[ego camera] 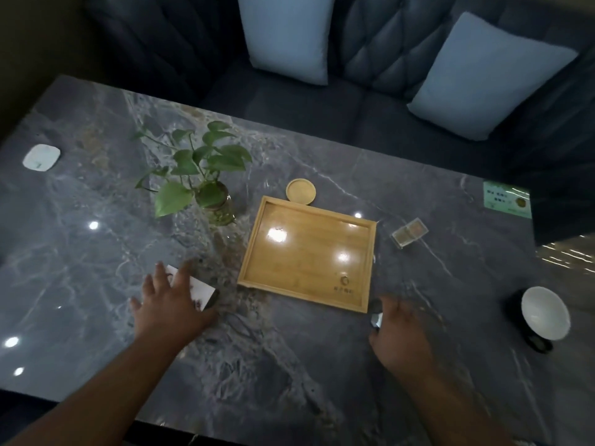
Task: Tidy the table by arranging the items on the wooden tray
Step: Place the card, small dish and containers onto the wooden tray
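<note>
A wooden tray [307, 249] lies bare in the middle of the dark marble table. My left hand [170, 300] rests flat with spread fingers on a white card-like box [203, 289] left of the tray. My right hand [397, 336] is at the tray's near right corner, fingers curled around a small shiny object [376, 318]; I cannot tell what it is. A round wooden coaster [301, 190] touches the tray's far edge. A clear box [409, 233] with brown contents lies right of the tray. A white bowl [544, 317] sits on a dark stand at the right.
A potted green plant in a glass jar [206, 175] stands left of the tray. A small white dish [42, 157] is at the far left, a green card [507, 199] at the far right edge. A dark sofa with pale blue cushions [289, 37] runs behind the table.
</note>
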### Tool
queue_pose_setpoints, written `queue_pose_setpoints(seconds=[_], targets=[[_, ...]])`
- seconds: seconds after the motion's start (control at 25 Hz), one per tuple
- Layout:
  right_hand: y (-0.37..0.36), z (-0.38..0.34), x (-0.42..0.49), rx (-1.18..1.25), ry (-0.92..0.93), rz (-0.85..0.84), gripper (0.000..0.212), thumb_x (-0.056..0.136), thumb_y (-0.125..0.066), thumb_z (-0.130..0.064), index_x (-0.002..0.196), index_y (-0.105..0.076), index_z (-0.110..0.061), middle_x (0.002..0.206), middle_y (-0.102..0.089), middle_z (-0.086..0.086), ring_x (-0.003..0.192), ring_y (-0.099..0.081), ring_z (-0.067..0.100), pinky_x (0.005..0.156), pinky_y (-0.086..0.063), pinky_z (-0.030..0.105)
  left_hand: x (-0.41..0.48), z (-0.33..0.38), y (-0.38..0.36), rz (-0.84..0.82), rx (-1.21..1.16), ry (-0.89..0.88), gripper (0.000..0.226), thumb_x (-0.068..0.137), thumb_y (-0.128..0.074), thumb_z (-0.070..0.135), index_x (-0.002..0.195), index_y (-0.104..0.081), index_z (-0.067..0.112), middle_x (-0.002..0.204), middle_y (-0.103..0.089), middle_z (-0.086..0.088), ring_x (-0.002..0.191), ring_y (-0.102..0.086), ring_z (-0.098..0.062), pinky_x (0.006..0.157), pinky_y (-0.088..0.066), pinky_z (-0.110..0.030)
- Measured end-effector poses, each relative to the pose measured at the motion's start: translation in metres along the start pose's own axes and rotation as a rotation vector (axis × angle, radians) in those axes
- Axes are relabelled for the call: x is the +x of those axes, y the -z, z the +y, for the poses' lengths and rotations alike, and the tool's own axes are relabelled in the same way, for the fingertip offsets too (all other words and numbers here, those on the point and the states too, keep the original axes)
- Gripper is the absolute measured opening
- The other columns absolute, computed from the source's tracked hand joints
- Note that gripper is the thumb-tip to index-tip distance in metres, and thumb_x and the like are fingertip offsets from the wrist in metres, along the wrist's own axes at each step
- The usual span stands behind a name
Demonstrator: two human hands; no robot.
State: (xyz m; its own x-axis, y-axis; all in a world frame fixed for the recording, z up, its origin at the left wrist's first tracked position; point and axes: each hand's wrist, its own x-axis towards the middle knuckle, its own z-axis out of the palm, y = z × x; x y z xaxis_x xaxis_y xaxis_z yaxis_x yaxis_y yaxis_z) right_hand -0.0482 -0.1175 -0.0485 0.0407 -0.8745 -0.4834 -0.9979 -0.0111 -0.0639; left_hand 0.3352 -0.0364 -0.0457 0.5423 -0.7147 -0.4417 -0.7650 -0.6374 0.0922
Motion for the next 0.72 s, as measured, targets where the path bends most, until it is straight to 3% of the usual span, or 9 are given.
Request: queue_pose_setpoints(seconds=[0.12,0.32,0.6,0.72], targets=[[-0.001,0.005,-0.001,0.041,0.004,0.013,0.062,0.073,-0.075,-0.017,0.132,-0.055,-0.009,0.121,-0.06,0.02,0.11,-0.058,0.039,0.097,-0.047,0.046,0.0,-0.007,0.007,-0.027,-0.027,0.031,0.114,0.056,-0.08,0.068,0.153,-0.028,0.036,0.155,-0.036,-0.019,0.136,-0.043,-0.048,0.105,-0.044,-0.063],[0.001,0.025,0.003,0.124,0.079,-0.013,0.058,0.078,-0.074,-0.022,0.131,-0.054,-0.013,0.125,-0.056,0.017,0.112,-0.056,0.036,0.097,-0.046,0.042,-0.008,0.023,0.014,0.029,-0.055,0.042,0.103,0.063,-0.078,0.063,0.151,-0.033,0.032,0.142,-0.045,-0.021,0.128,-0.047,-0.048,0.1,-0.047,-0.061],[0.013,0.061,-0.002,0.233,0.194,-0.031,0.054,0.083,-0.068,-0.029,0.134,-0.051,-0.02,0.13,-0.052,0.009,0.118,-0.052,0.029,0.1,-0.044,0.037,-0.026,0.09,0.038,0.076,-0.034,0.004,0.112,0.052,-0.062,0.081,0.146,-0.041,0.025,0.136,-0.049,-0.028,0.125,-0.05,-0.05,0.104,-0.046,-0.059],[0.016,0.068,-0.002,0.25,0.258,-0.006,0.052,0.084,-0.069,-0.03,0.132,-0.053,-0.021,0.127,-0.055,0.009,0.116,-0.053,0.028,0.099,-0.045,0.039,-0.021,0.122,0.038,0.082,-0.025,-0.032,0.113,0.052,-0.07,0.087,0.143,-0.042,0.027,0.135,-0.05,-0.026,0.125,-0.052,-0.049,0.103,-0.047,-0.059]])
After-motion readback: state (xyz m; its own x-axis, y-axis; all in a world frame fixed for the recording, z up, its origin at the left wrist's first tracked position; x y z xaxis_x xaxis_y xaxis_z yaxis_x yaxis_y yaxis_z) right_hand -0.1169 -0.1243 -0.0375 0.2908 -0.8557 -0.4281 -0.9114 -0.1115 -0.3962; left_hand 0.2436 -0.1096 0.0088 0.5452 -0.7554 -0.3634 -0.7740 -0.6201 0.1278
